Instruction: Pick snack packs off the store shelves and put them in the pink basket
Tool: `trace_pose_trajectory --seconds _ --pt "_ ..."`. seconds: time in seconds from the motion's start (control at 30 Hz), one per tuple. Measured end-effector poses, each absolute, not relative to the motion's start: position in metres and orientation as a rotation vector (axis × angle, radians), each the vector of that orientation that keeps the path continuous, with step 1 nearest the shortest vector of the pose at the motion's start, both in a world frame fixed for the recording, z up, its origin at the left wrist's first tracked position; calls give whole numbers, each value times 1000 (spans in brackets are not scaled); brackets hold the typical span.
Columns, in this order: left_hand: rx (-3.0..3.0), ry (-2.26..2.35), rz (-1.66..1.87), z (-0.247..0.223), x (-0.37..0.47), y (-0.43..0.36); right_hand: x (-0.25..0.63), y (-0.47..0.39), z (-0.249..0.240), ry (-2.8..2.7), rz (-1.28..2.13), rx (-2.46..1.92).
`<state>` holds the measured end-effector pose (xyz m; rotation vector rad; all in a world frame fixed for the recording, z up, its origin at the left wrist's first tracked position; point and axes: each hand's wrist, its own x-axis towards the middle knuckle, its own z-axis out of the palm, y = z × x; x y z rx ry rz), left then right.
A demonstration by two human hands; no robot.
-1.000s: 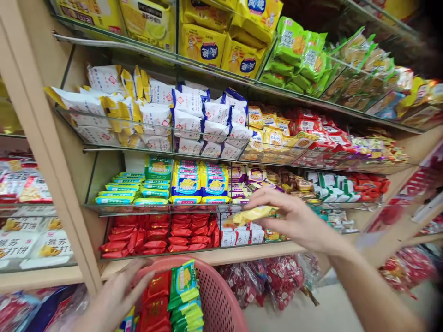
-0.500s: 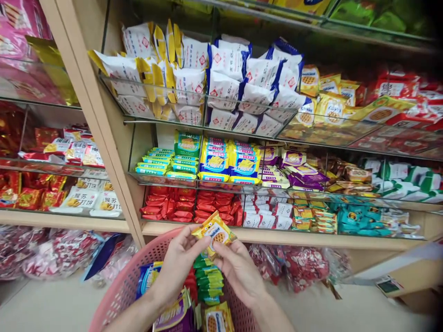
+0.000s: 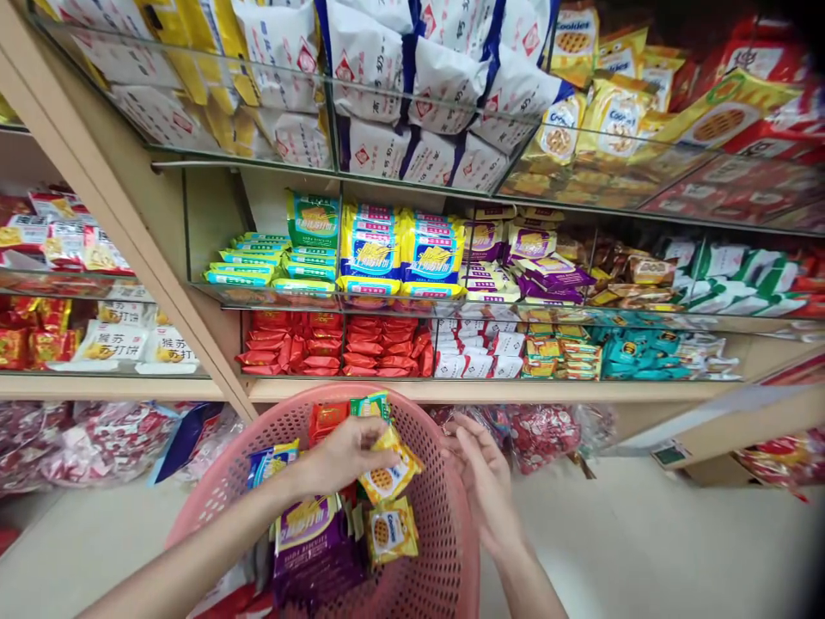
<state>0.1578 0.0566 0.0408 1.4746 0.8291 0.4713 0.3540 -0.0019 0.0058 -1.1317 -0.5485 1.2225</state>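
Note:
Over the pink perforated basket [image 3: 455, 516], my left hand [image 3: 345, 454] pinches a yellow cookie packet [image 3: 392, 471]. Just below it, a second yellow cookie packet [image 3: 393, 530] lies in the basket. Beside that are a purple soda biscuit pack [image 3: 313, 550], a blue and yellow pack [image 3: 271, 462], a red pack [image 3: 328, 419] and a green pack [image 3: 372, 406]. My right hand [image 3: 480, 477] is at the basket's right rim, its fingers apart and loosely curled, holding nothing.
Glass-fronted shelves [image 3: 387, 391] of wrapped snacks rise behind the basket. White packets [image 3: 367, 73] fill an upper bin, red packets [image 3: 387, 344] a lower one. Plastic-bagged goods [image 3: 545, 434] sit beneath the bottom shelf. Pale floor [image 3: 619, 550] shows at the right.
My right hand has let go of the cookie packet and moved right. My left hand has brought the packet down over the basket. The view has tilted down, showing more of the basket.

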Motion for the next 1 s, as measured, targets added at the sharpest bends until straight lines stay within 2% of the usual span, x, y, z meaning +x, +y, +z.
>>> trace_pose_trajectory --seconds 0.17,0.4,0.73,1.0 --pt "2057 961 -46 -1 184 54 356 -7 0 -526 1195 -1134" --pt "2142 895 -369 -26 206 53 353 -9 -5 -559 1192 -1137" --pt "2277 896 -553 -29 216 50 352 -13 -12 -606 1176 -1149" --pt "2460 985 -559 -20 214 30 349 -12 -19 -590 1202 -1094"
